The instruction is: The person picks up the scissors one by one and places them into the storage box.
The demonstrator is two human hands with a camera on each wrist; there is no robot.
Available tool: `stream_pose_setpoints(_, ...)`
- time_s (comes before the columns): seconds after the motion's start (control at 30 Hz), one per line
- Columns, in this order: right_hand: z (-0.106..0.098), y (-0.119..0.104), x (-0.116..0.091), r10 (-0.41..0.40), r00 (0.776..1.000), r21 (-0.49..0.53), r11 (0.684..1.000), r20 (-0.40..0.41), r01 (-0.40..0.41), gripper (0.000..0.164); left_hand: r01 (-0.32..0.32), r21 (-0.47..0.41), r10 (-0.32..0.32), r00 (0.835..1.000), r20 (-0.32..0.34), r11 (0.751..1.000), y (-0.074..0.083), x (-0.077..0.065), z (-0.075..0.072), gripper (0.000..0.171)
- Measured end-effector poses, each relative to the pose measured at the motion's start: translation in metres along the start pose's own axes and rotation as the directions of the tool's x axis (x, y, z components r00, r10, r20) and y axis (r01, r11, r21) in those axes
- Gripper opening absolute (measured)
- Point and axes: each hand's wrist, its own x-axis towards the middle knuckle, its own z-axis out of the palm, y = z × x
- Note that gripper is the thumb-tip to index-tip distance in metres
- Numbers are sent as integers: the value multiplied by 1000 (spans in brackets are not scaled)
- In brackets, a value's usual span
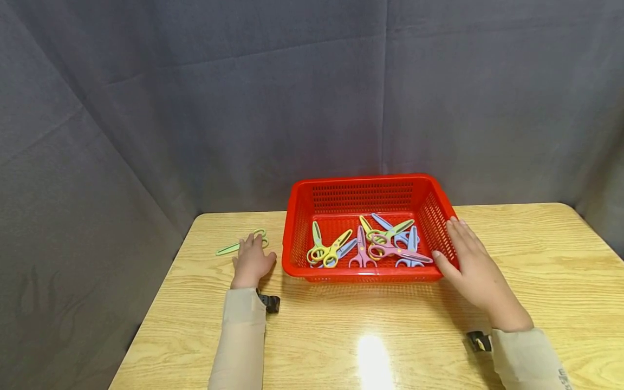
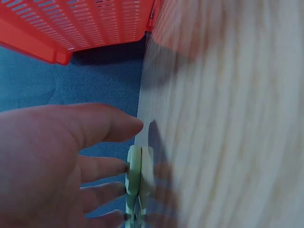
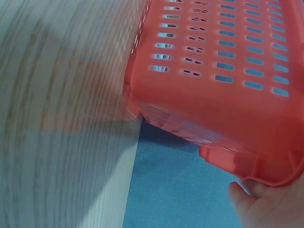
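Observation:
On the table's left part lies a pair of light green scissors (image 1: 228,249), its handle loops toward the basket. My left hand (image 1: 251,262) reaches over it from the front, fingers extended; in the left wrist view the fingertips are right at the green scissors (image 2: 134,173) and the thumb stands apart. A red plastic basket (image 1: 361,275) holds several scissors, among them pink scissors (image 1: 361,246), yellow scissors (image 1: 341,244) and blue scissors (image 1: 413,238). My right hand (image 1: 480,279) rests against the basket's right side, its fingers nearly straight along the rim and its thumb near the front corner.
The wooden table (image 1: 317,336) has a back edge just behind the basket, with a grey curtain (image 1: 273,108) rising beyond it. Black wrist cameras are strapped at both cuffs. A bright glare spot lies on the table in front of the basket.

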Motion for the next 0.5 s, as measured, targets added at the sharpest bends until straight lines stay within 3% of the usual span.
stream_pose_setpoints(0.23,0,1,0,5,1000,-1,1000,5,-5,74,5,41,-3,999,-35,999,6,-5,-2,61)
stream_pose_setpoints(0.5,1,1,0,1,1000,-2,1000,3,-1,74,15,89,-7,996,-84,996,8,-9,-6,42)
